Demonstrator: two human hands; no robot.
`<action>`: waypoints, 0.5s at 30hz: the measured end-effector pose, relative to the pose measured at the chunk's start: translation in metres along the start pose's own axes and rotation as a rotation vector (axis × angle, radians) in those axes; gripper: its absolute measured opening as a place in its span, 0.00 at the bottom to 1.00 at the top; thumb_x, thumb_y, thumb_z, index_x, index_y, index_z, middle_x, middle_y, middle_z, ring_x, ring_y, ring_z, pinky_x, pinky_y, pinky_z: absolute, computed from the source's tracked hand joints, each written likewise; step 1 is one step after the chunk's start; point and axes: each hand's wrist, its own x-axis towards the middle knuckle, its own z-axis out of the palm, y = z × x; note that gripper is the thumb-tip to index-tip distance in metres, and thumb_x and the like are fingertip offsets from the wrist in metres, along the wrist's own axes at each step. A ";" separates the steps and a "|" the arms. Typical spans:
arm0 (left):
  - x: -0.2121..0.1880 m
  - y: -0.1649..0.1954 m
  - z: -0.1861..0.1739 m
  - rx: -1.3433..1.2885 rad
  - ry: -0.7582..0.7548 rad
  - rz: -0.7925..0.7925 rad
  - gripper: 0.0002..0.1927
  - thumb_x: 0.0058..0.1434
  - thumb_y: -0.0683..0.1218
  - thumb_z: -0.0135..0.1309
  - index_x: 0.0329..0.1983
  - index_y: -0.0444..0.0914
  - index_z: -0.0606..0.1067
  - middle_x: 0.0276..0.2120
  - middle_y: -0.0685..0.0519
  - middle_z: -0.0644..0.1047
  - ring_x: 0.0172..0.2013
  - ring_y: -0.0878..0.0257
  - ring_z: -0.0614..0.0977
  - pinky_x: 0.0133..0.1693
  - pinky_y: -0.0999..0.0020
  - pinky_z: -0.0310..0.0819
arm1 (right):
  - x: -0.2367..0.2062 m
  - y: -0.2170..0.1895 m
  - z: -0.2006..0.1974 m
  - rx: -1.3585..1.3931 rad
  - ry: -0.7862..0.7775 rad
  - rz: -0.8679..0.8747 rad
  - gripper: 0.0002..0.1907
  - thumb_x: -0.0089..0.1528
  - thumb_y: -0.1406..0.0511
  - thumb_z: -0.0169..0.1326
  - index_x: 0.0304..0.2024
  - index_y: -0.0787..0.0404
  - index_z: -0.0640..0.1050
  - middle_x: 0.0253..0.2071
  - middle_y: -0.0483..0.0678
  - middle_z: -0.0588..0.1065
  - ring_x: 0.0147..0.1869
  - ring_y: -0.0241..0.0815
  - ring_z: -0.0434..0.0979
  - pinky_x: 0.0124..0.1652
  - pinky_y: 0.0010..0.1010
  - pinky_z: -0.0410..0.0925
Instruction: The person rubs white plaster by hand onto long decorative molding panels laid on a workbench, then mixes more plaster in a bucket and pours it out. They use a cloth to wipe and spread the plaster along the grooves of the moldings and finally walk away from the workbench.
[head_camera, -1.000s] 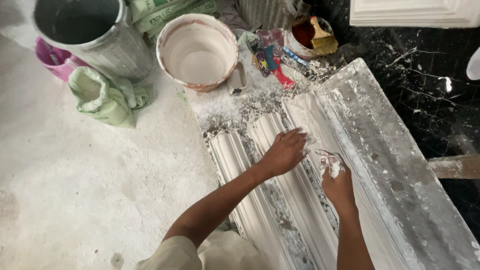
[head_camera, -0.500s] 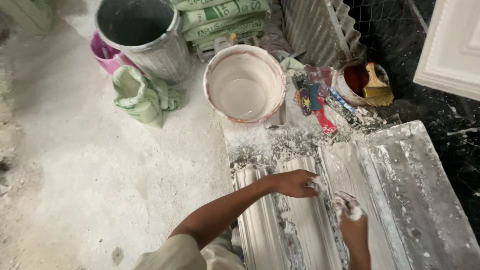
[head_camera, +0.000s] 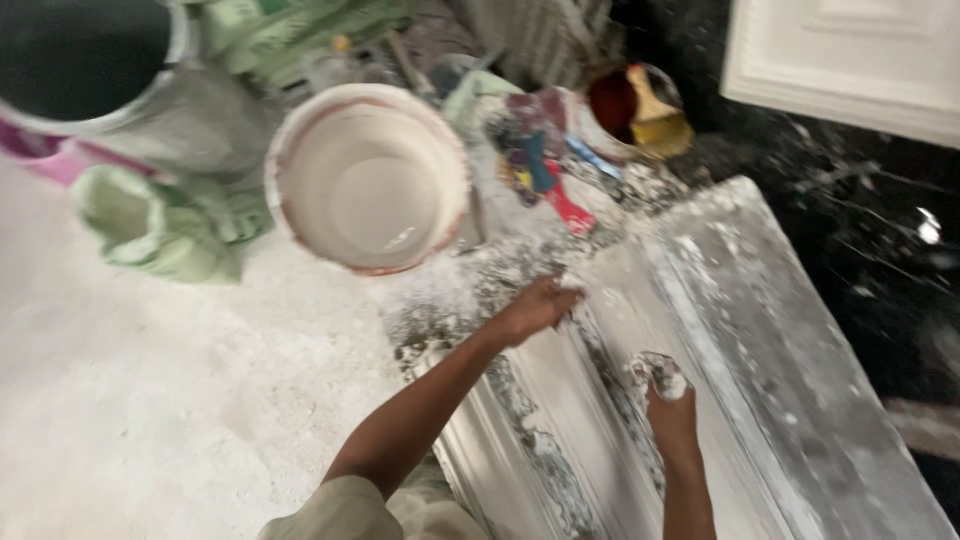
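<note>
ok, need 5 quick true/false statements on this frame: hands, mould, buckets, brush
1. The left hand rests on the long white mould. True.
2. The right hand is clean and bare of plaster. False: wet white plaster coats its fingers.
3. The white bucket lies tipped on its side. False: it stands upright, beyond the mould's far end.
4. A yellow brush sits in a red-lined bowl. True.
5. The green bag lies on top of the mould. False: it lies on the floor, left of the white bucket.

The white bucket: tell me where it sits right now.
In the head view, the white bucket stands upper centre-left on the dusty floor, just beyond the left hand, with the green bag to its left.
</note>
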 end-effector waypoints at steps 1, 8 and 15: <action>0.008 0.003 0.003 0.021 0.014 -0.025 0.38 0.66 0.54 0.55 0.72 0.27 0.61 0.30 0.45 0.77 0.30 0.58 0.76 0.33 0.58 0.73 | -0.002 0.006 -0.004 0.004 0.012 -0.012 0.14 0.66 0.73 0.51 0.53 0.64 0.80 0.42 0.48 0.81 0.45 0.36 0.78 0.44 0.29 0.69; 0.060 0.013 0.010 0.523 -0.127 0.148 0.28 0.64 0.58 0.54 0.53 0.29 0.77 0.39 0.39 0.83 0.40 0.50 0.84 0.43 0.54 0.77 | 0.002 0.048 -0.014 -0.134 0.186 0.127 0.12 0.65 0.70 0.54 0.51 0.66 0.80 0.40 0.52 0.82 0.41 0.42 0.81 0.40 0.36 0.71; 0.091 0.013 0.024 0.725 0.228 0.314 0.23 0.63 0.48 0.53 0.54 0.26 0.72 0.48 0.31 0.77 0.49 0.36 0.80 0.51 0.48 0.74 | 0.003 0.063 -0.012 -0.258 0.267 0.093 0.11 0.63 0.69 0.59 0.48 0.65 0.82 0.43 0.56 0.82 0.44 0.44 0.82 0.45 0.36 0.72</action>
